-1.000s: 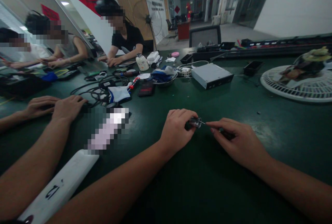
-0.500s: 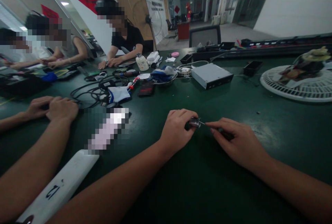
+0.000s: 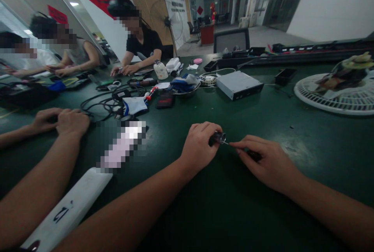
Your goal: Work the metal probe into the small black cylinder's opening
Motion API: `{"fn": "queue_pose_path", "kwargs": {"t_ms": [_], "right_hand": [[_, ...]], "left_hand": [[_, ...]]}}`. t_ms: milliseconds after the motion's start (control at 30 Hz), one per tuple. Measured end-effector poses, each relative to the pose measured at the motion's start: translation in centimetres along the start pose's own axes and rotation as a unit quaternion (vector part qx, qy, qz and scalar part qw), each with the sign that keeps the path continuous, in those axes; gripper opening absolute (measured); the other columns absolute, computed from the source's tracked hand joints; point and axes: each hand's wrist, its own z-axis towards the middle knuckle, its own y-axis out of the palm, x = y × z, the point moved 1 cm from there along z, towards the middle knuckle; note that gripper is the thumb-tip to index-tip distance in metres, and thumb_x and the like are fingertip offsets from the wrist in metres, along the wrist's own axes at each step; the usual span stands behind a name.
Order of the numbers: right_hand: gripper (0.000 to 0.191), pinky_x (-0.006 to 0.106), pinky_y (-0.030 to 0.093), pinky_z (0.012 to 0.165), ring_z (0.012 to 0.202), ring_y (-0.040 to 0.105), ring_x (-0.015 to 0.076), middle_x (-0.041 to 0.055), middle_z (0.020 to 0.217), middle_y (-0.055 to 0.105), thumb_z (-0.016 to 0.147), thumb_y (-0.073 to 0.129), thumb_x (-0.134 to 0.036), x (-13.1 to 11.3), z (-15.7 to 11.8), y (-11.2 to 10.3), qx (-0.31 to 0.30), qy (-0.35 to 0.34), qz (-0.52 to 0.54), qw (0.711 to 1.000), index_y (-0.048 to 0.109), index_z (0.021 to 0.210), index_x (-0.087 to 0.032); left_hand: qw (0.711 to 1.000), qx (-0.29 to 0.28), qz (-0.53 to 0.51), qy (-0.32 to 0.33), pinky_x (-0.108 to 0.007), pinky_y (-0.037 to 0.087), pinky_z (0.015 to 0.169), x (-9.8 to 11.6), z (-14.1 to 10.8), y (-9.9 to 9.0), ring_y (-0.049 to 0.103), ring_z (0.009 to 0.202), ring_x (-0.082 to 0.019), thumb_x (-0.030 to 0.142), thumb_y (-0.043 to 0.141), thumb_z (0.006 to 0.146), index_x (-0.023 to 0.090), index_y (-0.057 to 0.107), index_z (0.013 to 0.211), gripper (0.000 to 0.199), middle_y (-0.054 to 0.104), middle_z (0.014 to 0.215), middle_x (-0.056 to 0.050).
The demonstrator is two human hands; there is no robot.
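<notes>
Two bare hands work at a dark green counter (image 3: pixel 321 147), below and in front of a flat silver metal box (image 3: pixel 239 85), the landmark for this view. The left hand (image 3: pixel 200 147) has its grip closed, pinching one small cylinder of glass and metal (image 3: pixel 218 138) at its fingertips. The right hand (image 3: pixel 269 162) has its grip pressed together on one dark-handled precision screwdriver (image 3: pixel 251 154). The thin shaft of the screwdriver (image 3: pixel 227 142) runs to the cylinder's open end, and the two hands stand just apart, with the cylinder between them.

Left of the box stands one shallow steel bowl (image 3: pixel 187 91), holding a bundle of blue and white cloth (image 3: pixel 183 83). One black tray (image 3: pixel 284 76) sits to the right of the box, and a second (image 3: pixel 210 66) sits behind and left of it. Contents of both trays are hidden. One round white fan guard (image 3: pixel 330 98) lies flat, further right of the box. A tangle of black cables (image 3: pixel 102 104) lies well left of the box. Two forearms and hands of a co-worker (image 3: pixel 73 122) rest on the counter at far left, and three other seated people (image 3: pixel 140 43) work beyond the box's left side.
</notes>
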Motion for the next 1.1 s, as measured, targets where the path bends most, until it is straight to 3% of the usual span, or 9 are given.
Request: {"fn": "queue_pose_path", "kwargs": {"t_ms": [100, 267, 400, 600, 733, 933, 1100], "right_hand": [[0.026, 0.029, 0.049, 0.064, 0.072, 0.061, 0.0127, 0.0009, 0.090, 0.067, 0.092, 0.053, -0.020, 0.07, 0.05, 0.16, -0.008, 0.016, -0.015, 1.000, 0.070, 0.111, -0.024], [0.026, 0.029, 0.049, 0.061, 0.070, 0.060, 0.0129, 0.0020, 0.093, 0.067, 0.094, 0.052, -0.022, 0.05, -0.20, 0.00, 0.049, 0.038, -0.042, 0.997, 0.070, 0.113, -0.024], [0.028, 0.027, 0.049, 0.061, 0.073, 0.061, 0.0122, 0.0029, 0.095, 0.066, 0.095, 0.051, -0.021, -0.04, -0.17, -0.21, 0.014, -0.010, -0.008, 1.000, 0.069, 0.116, -0.022], [0.026, 0.031, 0.050, 0.063, 0.072, 0.062, 0.0143, 0.0020, 0.091, 0.068, 0.092, 0.053, -0.020, 0.15, 0.09, -0.12, 0.001, 0.045, -0.058, 0.997, 0.071, 0.110, -0.024], [0.027, 0.030, 0.050, 0.064, 0.075, 0.062, 0.0147, 0.0027, 0.094, 0.068, 0.094, 0.051, -0.022, 0.21, -0.09, -0.11, 0.024, 0.024, -0.053, 0.998, 0.070, 0.114, -0.023], [0.030, 0.028, 0.050, 0.066, 0.077, 0.062, 0.0130, 0.0031, 0.098, 0.067, 0.096, 0.049, -0.021, -0.02, -0.20, -0.02, -0.001, -0.017, -0.030, 0.999, 0.068, 0.118, -0.022], [0.028, 0.030, 0.051, 0.065, 0.074, 0.063, 0.0134, 0.0021, 0.094, 0.068, 0.094, 0.051, -0.020, -0.03, 0.13, 0.05, -0.036, 0.003, -0.036, 0.999, 0.070, 0.114, -0.024]], "left_hand": [[1.000, 0.000, 0.001, 0.000, -0.036, 0.040, 0.090, -0.07, 0.01, 0.03, 0.061, 0.094, -0.018, 0.009, 0.067, 0.078, 0.022, 0.059, 0.095, 0.023, 0.068, 0.097, 0.002], [1.000, -0.003, -0.010, 0.006, -0.037, 0.041, 0.091, -0.21, -0.05, 0.06, 0.062, 0.097, -0.019, 0.011, 0.067, 0.079, 0.023, 0.059, 0.097, 0.023, 0.069, 0.098, 0.001], [1.000, -0.001, -0.012, 0.009, -0.038, 0.041, 0.092, -0.11, -0.11, -0.04, 0.062, 0.098, -0.019, 0.012, 0.065, 0.080, 0.022, 0.060, 0.098, 0.021, 0.068, 0.099, 0.000], [1.000, -0.007, -0.008, 0.014, -0.038, 0.042, 0.092, -0.05, -0.09, -0.06, 0.061, 0.101, -0.020, 0.007, 0.063, 0.079, 0.022, 0.061, 0.098, 0.024, 0.068, 0.101, -0.001], [1.000, -0.010, -0.002, 0.026, -0.038, 0.043, 0.092, -0.12, -0.09, 0.09, 0.060, 0.103, -0.020, 0.006, 0.060, 0.080, 0.022, 0.061, 0.100, 0.025, 0.067, 0.104, -0.002], [1.000, -0.010, -0.006, 0.007, -0.039, 0.043, 0.092, -0.37, -0.12, 0.22, 0.061, 0.100, -0.021, 0.005, 0.060, 0.076, 0.021, 0.058, 0.096, 0.025, 0.067, 0.101, -0.002], [1.000, -0.010, -0.012, 0.025, -0.039, 0.042, 0.094, -0.26, -0.16, 0.26, 0.060, 0.102, -0.021, 0.003, 0.058, 0.073, 0.021, 0.057, 0.096, 0.030, 0.066, 0.101, -0.002]]}}
